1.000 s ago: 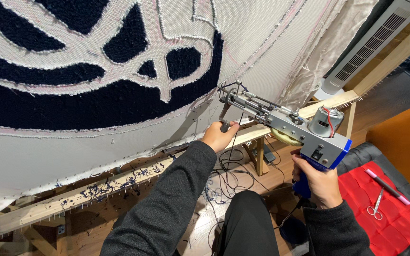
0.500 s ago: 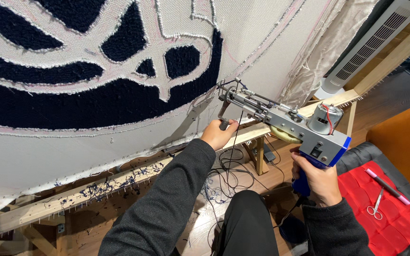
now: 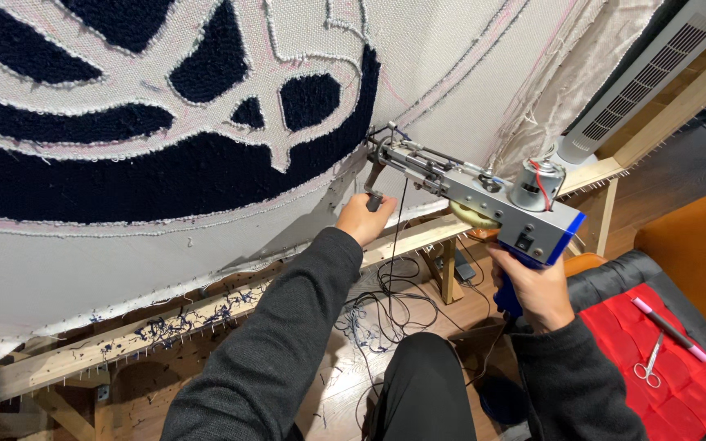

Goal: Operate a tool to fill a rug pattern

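Observation:
I hold a grey and blue tufting gun [image 3: 484,196] against a stretched white cloth [image 3: 451,73] on a wooden frame [image 3: 206,314]. My right hand [image 3: 533,286] grips the gun's blue rear handle. My left hand [image 3: 365,219] is closed on the black front handle below the needle. The needle tip touches the cloth at the right end of a dark navy tufted band [image 3: 165,175]. White tufted outlines run through the navy shapes above.
A white tower fan [image 3: 639,82] stands at the right behind the frame. A red cushion [image 3: 663,367] carries small scissors [image 3: 650,363] and a pink pen [image 3: 672,331]. Yarn strands and cords [image 3: 390,302] lie on the wooden floor. An orange seat [image 3: 700,253] is at far right.
The gun and both hands have stayed almost in place, with the needle still at the right end of the navy band.

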